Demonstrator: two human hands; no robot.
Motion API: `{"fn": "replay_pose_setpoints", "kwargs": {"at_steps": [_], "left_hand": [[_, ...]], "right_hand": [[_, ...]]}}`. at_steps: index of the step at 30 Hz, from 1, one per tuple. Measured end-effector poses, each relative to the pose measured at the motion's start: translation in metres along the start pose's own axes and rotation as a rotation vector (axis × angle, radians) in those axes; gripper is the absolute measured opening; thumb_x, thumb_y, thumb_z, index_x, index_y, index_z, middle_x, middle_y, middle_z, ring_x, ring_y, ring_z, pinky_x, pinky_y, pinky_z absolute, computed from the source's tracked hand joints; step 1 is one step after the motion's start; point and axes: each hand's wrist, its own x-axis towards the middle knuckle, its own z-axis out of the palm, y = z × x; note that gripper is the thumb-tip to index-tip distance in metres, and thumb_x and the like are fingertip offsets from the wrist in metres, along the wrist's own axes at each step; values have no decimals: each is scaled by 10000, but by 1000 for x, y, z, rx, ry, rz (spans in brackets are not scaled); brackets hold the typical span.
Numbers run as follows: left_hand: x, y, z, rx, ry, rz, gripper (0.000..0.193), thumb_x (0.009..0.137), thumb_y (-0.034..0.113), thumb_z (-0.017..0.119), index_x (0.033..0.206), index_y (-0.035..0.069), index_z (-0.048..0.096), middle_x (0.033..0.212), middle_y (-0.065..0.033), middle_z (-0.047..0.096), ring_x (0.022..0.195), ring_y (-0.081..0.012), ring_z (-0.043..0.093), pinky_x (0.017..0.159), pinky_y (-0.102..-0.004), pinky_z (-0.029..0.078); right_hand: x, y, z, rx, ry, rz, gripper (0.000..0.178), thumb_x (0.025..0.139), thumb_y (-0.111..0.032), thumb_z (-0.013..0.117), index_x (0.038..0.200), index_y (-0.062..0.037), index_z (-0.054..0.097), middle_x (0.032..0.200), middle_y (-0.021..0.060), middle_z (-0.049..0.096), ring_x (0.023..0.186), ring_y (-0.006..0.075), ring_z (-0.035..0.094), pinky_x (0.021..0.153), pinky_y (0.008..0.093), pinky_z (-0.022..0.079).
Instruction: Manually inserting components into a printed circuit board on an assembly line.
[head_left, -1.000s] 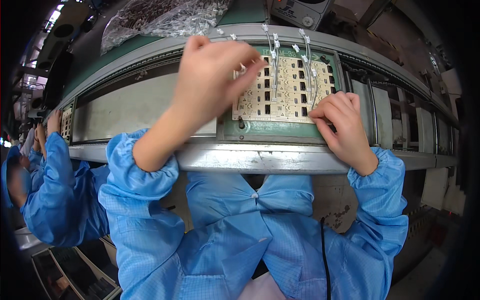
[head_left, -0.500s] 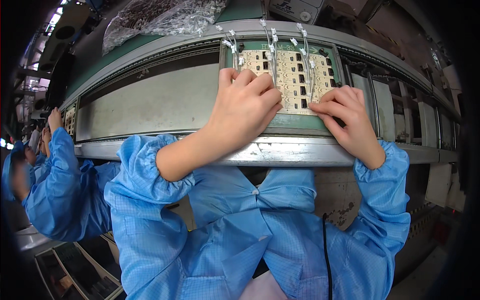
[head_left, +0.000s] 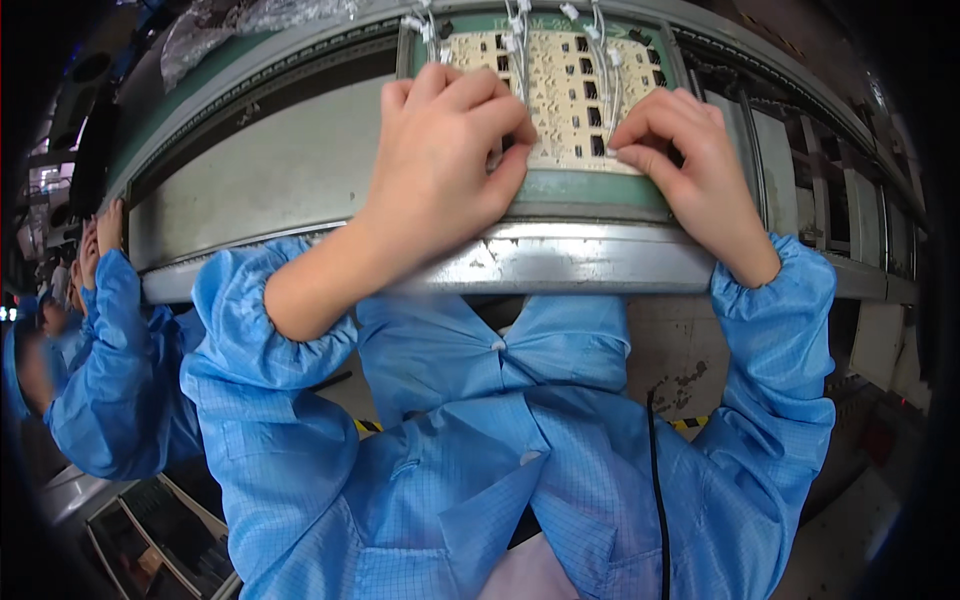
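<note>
Far on the left, another person in a blue coat (head_left: pixel 95 370) stands by the same long line, with one hand (head_left: pixel 108 225) raised up near the edge. Low down beside that person lies a dark tray (head_left: pixel 160 540).

A grey flat panel (head_left: pixel 260 170) runs along the line next, and a shiny metal rail (head_left: pixel 560 262) goes along the front of it. At the top left there is a clear plastic bag (head_left: pixel 240 25).

Then comes the left hand (head_left: pixel 440 165). It lies flat with the palm down and the fingers curled a little. It rests on the left part of a pale board (head_left: pixel 560 95) full of small dark holes. The fingertips press on the board, and the hand hides that side of it.

The board sits in a green frame (head_left: pixel 590 190) on the line, right in front of the person, between the two hands. Thin white wires (head_left: pixel 600 50) with little white plugs stick up from the top of the board.

The right hand (head_left: pixel 685 165) is on the right part of the board. Its fingers are bent and close together, and the tips push down on the lower right edge. I cannot tell if it pinches anything small.

Both arms wear blue sleeves (head_left: pixel 780 330). A thin black cord (head_left: pixel 655 480) hangs down the front of the coat.
</note>
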Motion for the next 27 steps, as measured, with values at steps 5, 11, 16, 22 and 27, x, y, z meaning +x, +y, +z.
{"fn": "replay_pose_setpoints", "kwargs": {"at_steps": [5,11,16,22,27], "left_hand": [[1,-5,4,15,21,26,69,766,132,736,833,140,725,916,22,638,946,-229,551,848,-375,370],[3,2,0,-24,16,26,79,773,136,742,850,149,732,928,30,641,967,-230,552,860,-387,370],[8,-23,20,-60,400,442,43,750,105,718,781,87,694,887,-50,592,990,-277,514,880,-414,360],[4,5,-2,-103,-7,-2,30,769,99,709,795,95,695,891,-39,603,971,-267,523,860,-400,369],[-3,4,-1,-89,22,11,30,770,92,702,799,94,695,894,-41,605,964,-267,520,855,-400,366]], "right_hand": [[3,9,-3,83,-41,39,53,828,-44,703,873,-17,710,898,44,665,870,203,576,794,338,444],[-1,14,-6,91,-48,7,68,840,-71,704,888,-27,722,902,39,659,900,207,580,828,338,421],[2,11,-9,-178,-43,-118,98,851,-108,706,935,-59,723,936,31,660,940,200,572,893,345,371],[-3,15,-12,-119,-52,-208,62,858,-98,702,908,-64,685,915,28,642,945,206,566,895,342,352],[-4,11,-4,-100,-58,-158,59,865,-84,699,904,-50,669,905,28,634,909,201,568,879,332,358]]}}
